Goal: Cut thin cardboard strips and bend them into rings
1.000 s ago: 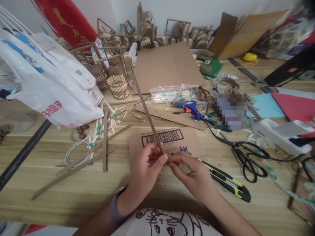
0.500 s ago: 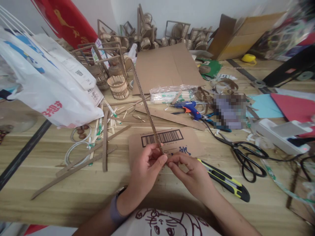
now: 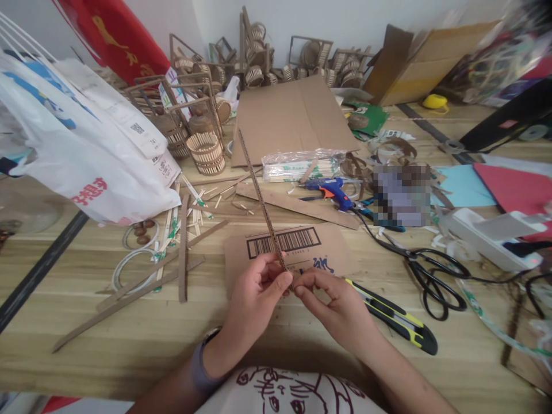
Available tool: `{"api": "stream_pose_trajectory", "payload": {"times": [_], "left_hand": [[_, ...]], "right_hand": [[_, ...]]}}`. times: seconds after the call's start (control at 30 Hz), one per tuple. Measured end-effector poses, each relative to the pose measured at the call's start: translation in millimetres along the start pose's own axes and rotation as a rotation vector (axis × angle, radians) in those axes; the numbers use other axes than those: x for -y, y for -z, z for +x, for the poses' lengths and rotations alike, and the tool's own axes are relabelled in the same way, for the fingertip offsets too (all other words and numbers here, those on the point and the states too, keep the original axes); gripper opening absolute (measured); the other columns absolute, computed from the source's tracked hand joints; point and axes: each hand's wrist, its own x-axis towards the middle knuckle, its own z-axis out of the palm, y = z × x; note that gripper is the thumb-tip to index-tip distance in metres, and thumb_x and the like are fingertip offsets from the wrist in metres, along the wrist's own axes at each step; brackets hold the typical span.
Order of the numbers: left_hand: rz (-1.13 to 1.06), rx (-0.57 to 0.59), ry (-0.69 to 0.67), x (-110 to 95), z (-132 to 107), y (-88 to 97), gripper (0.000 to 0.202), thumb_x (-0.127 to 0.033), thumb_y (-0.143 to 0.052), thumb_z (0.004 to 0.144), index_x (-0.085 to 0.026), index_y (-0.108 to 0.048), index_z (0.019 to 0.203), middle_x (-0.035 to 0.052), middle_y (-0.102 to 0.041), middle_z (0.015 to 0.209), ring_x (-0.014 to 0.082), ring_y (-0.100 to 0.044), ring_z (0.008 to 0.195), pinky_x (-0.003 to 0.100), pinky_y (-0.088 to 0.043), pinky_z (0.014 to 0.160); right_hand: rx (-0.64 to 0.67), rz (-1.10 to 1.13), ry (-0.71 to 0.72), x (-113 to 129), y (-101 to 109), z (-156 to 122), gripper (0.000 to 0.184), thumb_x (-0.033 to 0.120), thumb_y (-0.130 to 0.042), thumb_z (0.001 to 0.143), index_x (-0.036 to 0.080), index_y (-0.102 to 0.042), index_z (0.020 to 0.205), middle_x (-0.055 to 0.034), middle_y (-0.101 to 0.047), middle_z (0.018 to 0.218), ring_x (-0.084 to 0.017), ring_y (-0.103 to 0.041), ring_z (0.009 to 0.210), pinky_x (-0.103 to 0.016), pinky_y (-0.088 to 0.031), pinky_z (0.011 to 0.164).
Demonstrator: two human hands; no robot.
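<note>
A long narrow cardboard strip (image 3: 261, 198) slants up and away from my fingers, its corrugated edge facing me. My left hand (image 3: 262, 293) pinches it near the lower end between thumb and fingers. Right beside it, my right hand (image 3: 330, 299) pinches the same end, with thumb and index fingertips together. Under the strip lies a flat cardboard piece (image 3: 340, 247) with a printed barcode. A yellow-and-black utility knife (image 3: 397, 316) rests on the table to the right of my right hand. My fingers hide the strip's lowest end.
Black scissors (image 3: 426, 270) and a blue glue gun (image 3: 334, 191) lie to the right. Loose cardboard strips (image 3: 129, 299) and wooden stick pieces are at left. Small slatted buckets (image 3: 206, 152) stand behind, near a white plastic bag (image 3: 103, 172) and a large cardboard sheet (image 3: 293, 118).
The strip's far end has dropped lower and shifted slightly right. Both hands keep nearly the same place and grip.
</note>
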Motion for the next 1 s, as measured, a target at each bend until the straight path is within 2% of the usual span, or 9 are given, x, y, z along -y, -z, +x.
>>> {"api": "stream_pose_trajectory", "payload": {"times": [0.13, 0.33, 0.47, 0.67, 0.83, 1.0], "left_hand": [[-0.027, 0.001, 0.015, -2, 0, -1.1, 0.042, -0.04, -0.071, 0.084, -0.015, -0.062, 0.116, 0.0047, -0.07, 0.089, 0.0163, -0.065, 0.079, 0.027, -0.055, 0.071], [-0.053, 0.0, 0.018, -1, 1, -2.0, 0.045, -0.043, -0.073, 0.083, -0.015, -0.061, 0.116, 0.0039, -0.069, 0.087, 0.0166, -0.065, 0.078, 0.028, -0.055, 0.071], [-0.062, -0.002, 0.035, 2, 1, -2.3, 0.052, -0.043, -0.073, 0.083, -0.014, -0.056, 0.123, 0.0035, -0.069, 0.086, 0.0171, -0.066, 0.079, 0.028, -0.055, 0.073], [-0.037, -0.014, 0.039, 2, 0, -1.1, 0.057, -0.043, -0.07, 0.084, -0.015, -0.047, 0.128, 0.0041, -0.071, 0.088, 0.0185, -0.068, 0.082, 0.03, -0.055, 0.076], [0.096, -0.079, -0.011, 4, -1, -0.1, 0.05, -0.041, -0.067, 0.086, -0.017, -0.049, 0.127, 0.0047, -0.07, 0.091, 0.021, -0.069, 0.087, 0.033, -0.055, 0.078], [0.214, -0.132, -0.092, 5, -3, -1.6, 0.042, -0.035, -0.066, 0.086, -0.019, -0.053, 0.123, 0.0031, -0.07, 0.087, 0.0195, -0.069, 0.082, 0.031, -0.055, 0.074]], "right_hand": [[-0.034, -0.044, 0.034, 0, -1, -1, 0.018, 0.021, -0.054, 0.09, 0.023, -0.064, 0.075, 0.0022, -0.066, 0.066, -0.014, -0.061, 0.06, -0.024, -0.048, 0.058], [-0.148, -0.196, 0.235, -3, -6, -3, 0.016, 0.012, -0.054, 0.089, 0.023, -0.06, 0.078, 0.0016, -0.063, 0.067, -0.015, -0.06, 0.063, -0.025, -0.046, 0.059], [-0.165, -0.246, 0.296, -5, -9, -4, 0.017, 0.011, -0.05, 0.09, 0.023, -0.055, 0.08, 0.0002, -0.063, 0.07, -0.016, -0.06, 0.065, -0.027, -0.046, 0.061], [-0.184, -0.186, 0.266, -4, -11, -5, 0.016, 0.013, -0.051, 0.092, 0.023, -0.057, 0.083, -0.0001, -0.064, 0.072, -0.015, -0.063, 0.066, -0.026, -0.049, 0.062], [-0.169, -0.08, 0.22, -1, -10, -4, 0.016, 0.012, -0.054, 0.091, 0.023, -0.064, 0.084, 0.0005, -0.068, 0.075, -0.013, -0.064, 0.068, -0.023, -0.05, 0.063], [-0.161, -0.028, 0.163, 0, -9, -2, 0.018, 0.012, -0.057, 0.089, 0.023, -0.065, 0.078, 0.0026, -0.068, 0.069, -0.013, -0.063, 0.063, -0.022, -0.049, 0.06]]}}
